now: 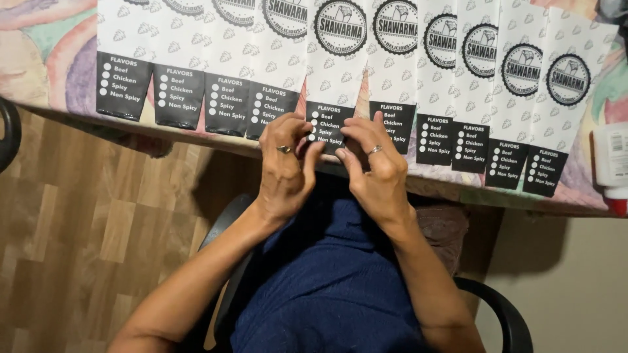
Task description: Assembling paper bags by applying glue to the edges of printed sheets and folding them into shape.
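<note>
Both hands at the near table edge, pinching the black lower end of one long white printed paper sleeve (332, 78). Left hand (284, 163) curled closed on the sleeve's left corner, ring on one finger; right hand (374, 167) curled closed on its right side, also ringed. Sleeve lying flat in a row of matching white-and-black paper sleeves (229, 72), overlapping side by side, black ends hanging at or just over the edge of the pastel-patterned table cover (46, 59). White plastic bottle (611, 157) at the far right edge. Open wooden floor (85, 248) to the left; black chair armrest (504, 314) close beside the right forearm.
</note>
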